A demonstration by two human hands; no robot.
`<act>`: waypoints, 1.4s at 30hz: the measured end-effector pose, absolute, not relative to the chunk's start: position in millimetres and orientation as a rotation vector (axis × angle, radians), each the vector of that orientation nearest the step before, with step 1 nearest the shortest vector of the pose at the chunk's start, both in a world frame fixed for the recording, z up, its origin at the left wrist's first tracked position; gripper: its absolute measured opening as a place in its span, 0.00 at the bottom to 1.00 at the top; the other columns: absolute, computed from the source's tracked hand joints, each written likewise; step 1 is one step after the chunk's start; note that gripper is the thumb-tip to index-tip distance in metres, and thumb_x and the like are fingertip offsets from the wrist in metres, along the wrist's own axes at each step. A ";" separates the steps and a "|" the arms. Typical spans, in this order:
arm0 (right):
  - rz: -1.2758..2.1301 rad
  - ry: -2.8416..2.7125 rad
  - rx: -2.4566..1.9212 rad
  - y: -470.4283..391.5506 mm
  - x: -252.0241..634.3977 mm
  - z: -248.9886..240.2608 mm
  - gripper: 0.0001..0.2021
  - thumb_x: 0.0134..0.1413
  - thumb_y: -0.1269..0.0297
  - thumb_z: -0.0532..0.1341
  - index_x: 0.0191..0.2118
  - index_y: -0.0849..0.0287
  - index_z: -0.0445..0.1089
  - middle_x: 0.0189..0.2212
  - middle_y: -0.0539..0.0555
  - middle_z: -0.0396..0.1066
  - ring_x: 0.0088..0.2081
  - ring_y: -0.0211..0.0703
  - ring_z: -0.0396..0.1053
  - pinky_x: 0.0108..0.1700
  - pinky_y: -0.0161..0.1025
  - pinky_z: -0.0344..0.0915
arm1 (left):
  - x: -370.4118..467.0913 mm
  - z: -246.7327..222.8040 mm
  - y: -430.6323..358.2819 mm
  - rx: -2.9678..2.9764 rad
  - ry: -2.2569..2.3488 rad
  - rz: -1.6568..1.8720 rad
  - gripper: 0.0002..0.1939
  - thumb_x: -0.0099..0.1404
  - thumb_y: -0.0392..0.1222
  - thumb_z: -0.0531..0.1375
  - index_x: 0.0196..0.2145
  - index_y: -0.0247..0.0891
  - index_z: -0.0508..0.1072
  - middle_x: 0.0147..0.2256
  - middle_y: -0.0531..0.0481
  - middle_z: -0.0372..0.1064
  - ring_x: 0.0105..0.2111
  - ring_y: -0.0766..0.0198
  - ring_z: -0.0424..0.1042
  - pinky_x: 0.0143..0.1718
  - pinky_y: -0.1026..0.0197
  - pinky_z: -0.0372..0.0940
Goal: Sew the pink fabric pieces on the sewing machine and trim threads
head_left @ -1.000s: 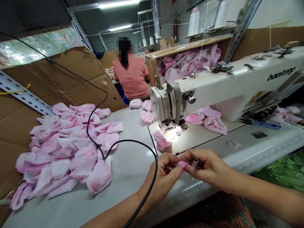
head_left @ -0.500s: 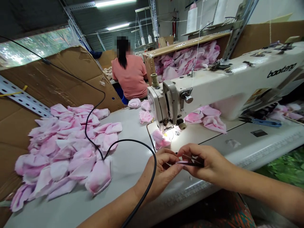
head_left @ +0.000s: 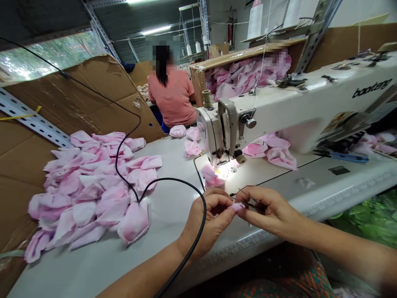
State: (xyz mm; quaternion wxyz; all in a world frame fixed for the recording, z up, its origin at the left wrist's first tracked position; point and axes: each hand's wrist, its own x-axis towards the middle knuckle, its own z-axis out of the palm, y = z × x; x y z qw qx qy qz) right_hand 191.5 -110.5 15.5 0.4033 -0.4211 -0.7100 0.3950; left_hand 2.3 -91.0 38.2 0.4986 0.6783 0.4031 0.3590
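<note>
My left hand pinches a small piece of pink fabric between thumb and fingers, in front of the sewing machine. Close against it, my right hand is closed on a thin, dark, two-pronged metal tool; its exact kind is partly hidden by the fingers. The fingertips of both hands meet at the fabric. Just beyond them, a pink fabric piece lies at the lit needle area of the white sewing machine.
A heap of pink fabric pieces covers the table's left side. A black cable loops over the table and my left forearm. Blue-handled snips lie under the machine arm. Beyond, a person sits facing away beside a box of pink fabric.
The tool in my right hand has turned, and its two prongs now show apart. More of the pink fabric shows between my fingertips. The view has shifted slightly.
</note>
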 end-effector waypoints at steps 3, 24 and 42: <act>0.965 -1.784 -1.060 -109.2 188.1 11.7 0.10 0.62 0.59 0.58 0.31 0.57 0.67 0.24 0.47 0.62 0.27 0.36 0.58 0.29 0.35 0.55 | 1.4 37.9 -92.8 1.673 0.993 0.894 0.06 0.61 0.40 0.64 0.28 0.37 0.77 0.36 0.47 0.69 0.36 0.63 0.70 0.32 0.65 0.65; 1.028 -1.761 -1.188 -113.3 197.7 11.1 0.16 0.66 0.52 0.54 0.39 0.57 0.72 0.33 0.53 0.72 0.35 0.43 0.68 0.35 0.37 0.61 | -7.0 31.8 -94.0 1.673 1.062 0.969 0.05 0.63 0.40 0.62 0.30 0.37 0.77 0.37 0.48 0.69 0.37 0.64 0.70 0.34 0.66 0.65; 1.011 -1.914 -1.322 -122.0 195.6 13.7 0.16 0.68 0.55 0.49 0.41 0.58 0.70 0.30 0.52 0.71 0.31 0.41 0.65 0.31 0.37 0.58 | -3.6 23.2 -90.3 1.213 1.003 0.996 0.08 0.60 0.41 0.65 0.28 0.33 0.76 0.34 0.50 0.67 0.29 0.70 0.67 0.32 0.67 0.65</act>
